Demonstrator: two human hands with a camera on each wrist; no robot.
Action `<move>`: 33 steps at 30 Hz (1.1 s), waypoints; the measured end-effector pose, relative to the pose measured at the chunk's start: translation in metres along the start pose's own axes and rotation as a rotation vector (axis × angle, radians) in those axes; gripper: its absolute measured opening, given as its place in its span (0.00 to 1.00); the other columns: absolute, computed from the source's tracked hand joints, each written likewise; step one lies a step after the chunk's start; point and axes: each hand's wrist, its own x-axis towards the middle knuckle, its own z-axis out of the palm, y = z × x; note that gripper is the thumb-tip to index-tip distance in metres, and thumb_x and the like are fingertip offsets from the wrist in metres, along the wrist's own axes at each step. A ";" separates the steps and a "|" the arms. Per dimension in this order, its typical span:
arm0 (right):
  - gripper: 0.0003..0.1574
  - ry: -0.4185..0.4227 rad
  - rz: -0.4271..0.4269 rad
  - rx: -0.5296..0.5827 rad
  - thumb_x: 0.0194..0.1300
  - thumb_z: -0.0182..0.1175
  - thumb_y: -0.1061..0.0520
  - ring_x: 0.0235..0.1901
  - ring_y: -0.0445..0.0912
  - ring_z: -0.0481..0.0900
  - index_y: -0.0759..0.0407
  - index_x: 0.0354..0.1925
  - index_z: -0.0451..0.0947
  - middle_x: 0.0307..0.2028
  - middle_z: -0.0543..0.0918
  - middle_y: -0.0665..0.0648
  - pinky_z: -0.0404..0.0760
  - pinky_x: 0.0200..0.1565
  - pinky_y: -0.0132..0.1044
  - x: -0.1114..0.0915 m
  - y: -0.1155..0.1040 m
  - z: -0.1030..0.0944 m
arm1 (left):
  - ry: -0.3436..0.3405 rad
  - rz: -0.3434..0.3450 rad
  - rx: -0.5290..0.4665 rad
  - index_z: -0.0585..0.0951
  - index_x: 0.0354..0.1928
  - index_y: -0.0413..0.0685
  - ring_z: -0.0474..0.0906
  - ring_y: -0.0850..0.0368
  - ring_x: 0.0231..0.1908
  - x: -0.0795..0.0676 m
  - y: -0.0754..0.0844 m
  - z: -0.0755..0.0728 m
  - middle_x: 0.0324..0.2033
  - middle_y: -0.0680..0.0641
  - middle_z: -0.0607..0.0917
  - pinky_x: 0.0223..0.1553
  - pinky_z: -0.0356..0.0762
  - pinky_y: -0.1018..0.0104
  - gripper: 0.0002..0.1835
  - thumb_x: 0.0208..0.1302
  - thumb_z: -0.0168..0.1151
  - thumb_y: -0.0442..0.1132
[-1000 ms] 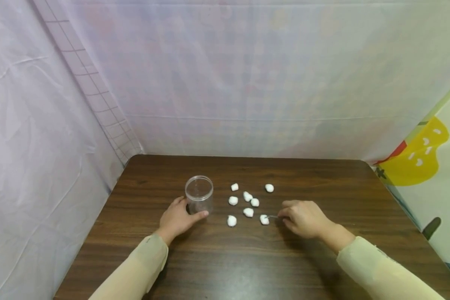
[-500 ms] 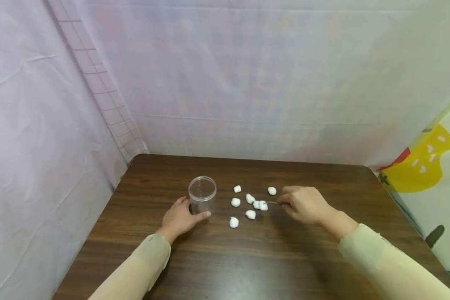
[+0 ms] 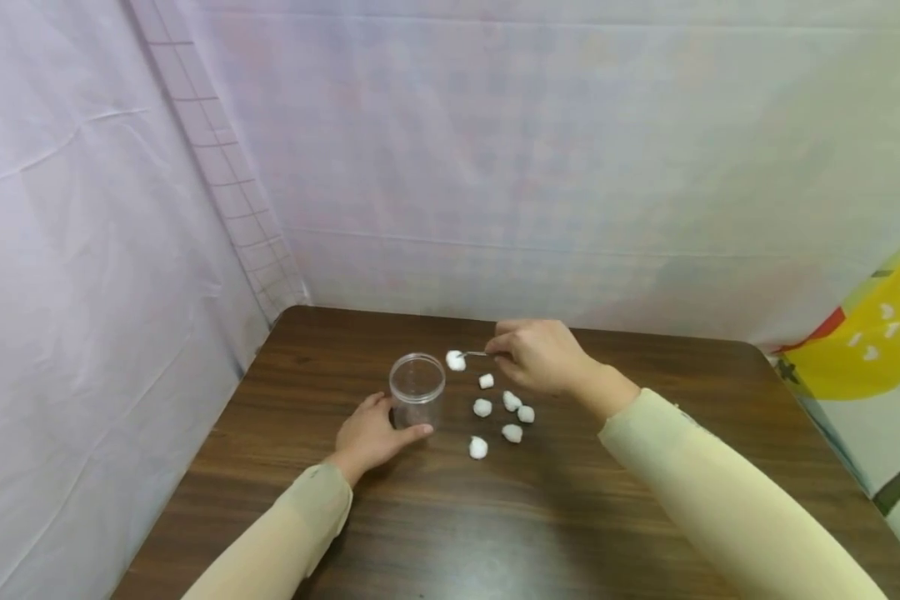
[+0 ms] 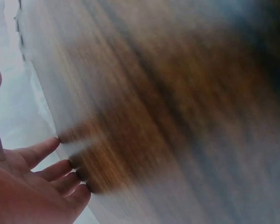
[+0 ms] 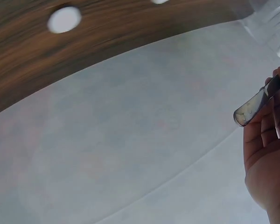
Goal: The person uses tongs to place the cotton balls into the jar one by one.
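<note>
From here I have the right hand (image 3: 536, 356) pinching a pair of metal tweezers (image 5: 253, 109) between thumb and fingers, and at their tips sits a white cotton ball (image 3: 455, 361). On my head view that ball is just beside the jar's rim, on its right, toward the desk's far edge; how high it hangs I cannot tell. The left hand (image 3: 372, 435) holds the clear jar (image 3: 417, 400) low down, thumb across the near side and fingers round the left. The jar stands upright, mouth up, nearer the desk's far-left corner than its far-right one. My left wrist view shows that hand's fingers spread apart, with much of the rest blurred.

To the right of the jar I count six loose cotton balls (image 3: 482, 408) on the wood-grain desk (image 3: 420, 517), well in from every edge; two of them sit close together, seemingly touching, and the one nearest the far edge is small and squarish. Both arms come in over the near edge in pale sleeves (image 3: 270, 533). Beyond the far edge I see a whitish curtain (image 3: 532, 167), and past the right edge a cloth with a yellow shape (image 3: 862, 358)
</note>
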 end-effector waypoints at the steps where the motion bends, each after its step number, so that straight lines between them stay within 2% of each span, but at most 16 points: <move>1: 0.10 -0.002 -0.002 0.006 0.59 0.65 0.59 0.21 0.36 0.71 0.51 0.39 0.89 0.32 0.79 0.44 0.71 0.19 0.33 0.005 -0.003 0.002 | 0.000 0.001 0.000 0.74 0.68 0.47 0.66 0.37 0.66 0.000 0.000 0.000 0.68 0.36 0.69 0.58 0.68 0.35 0.47 0.55 0.64 0.72; 5: 0.10 -0.020 -0.012 0.010 0.59 0.65 0.59 0.21 0.36 0.71 0.52 0.40 0.89 0.31 0.79 0.44 0.71 0.19 0.32 0.022 -0.012 0.009 | 0.004 0.001 -0.008 0.74 0.68 0.47 0.66 0.37 0.66 0.000 0.002 0.000 0.67 0.36 0.70 0.58 0.68 0.35 0.47 0.55 0.65 0.72; 10: 0.11 -0.065 -0.015 -0.007 0.58 0.65 0.58 0.21 0.36 0.70 0.51 0.40 0.89 0.30 0.77 0.44 0.71 0.19 0.31 0.031 -0.019 0.018 | 0.001 0.006 0.000 0.74 0.68 0.48 0.66 0.37 0.66 0.001 0.003 0.000 0.67 0.36 0.70 0.59 0.68 0.36 0.47 0.55 0.64 0.72; 24: 0.11 -0.120 -0.009 -0.023 0.57 0.65 0.57 0.22 0.36 0.72 0.47 0.39 0.89 0.30 0.76 0.42 0.74 0.21 0.35 0.031 -0.023 0.027 | -0.007 -0.003 -0.004 0.74 0.68 0.49 0.66 0.37 0.66 0.001 0.001 0.001 0.68 0.36 0.70 0.59 0.67 0.36 0.47 0.54 0.64 0.72; 29: 0.11 -0.100 -0.030 -0.022 0.57 0.66 0.56 0.22 0.36 0.72 0.47 0.39 0.89 0.31 0.78 0.44 0.74 0.21 0.34 0.030 -0.022 0.025 | -0.008 -0.009 -0.005 0.73 0.69 0.50 0.65 0.37 0.67 0.000 0.000 0.001 0.68 0.37 0.69 0.60 0.66 0.36 0.47 0.54 0.64 0.73; 33: 0.11 -0.070 -0.023 0.000 0.59 0.66 0.56 0.22 0.37 0.72 0.50 0.41 0.89 0.32 0.79 0.46 0.73 0.21 0.35 0.020 -0.014 0.017 | -0.006 -0.011 0.004 0.73 0.69 0.49 0.65 0.38 0.67 0.000 -0.001 0.001 0.68 0.37 0.69 0.60 0.66 0.36 0.49 0.54 0.63 0.74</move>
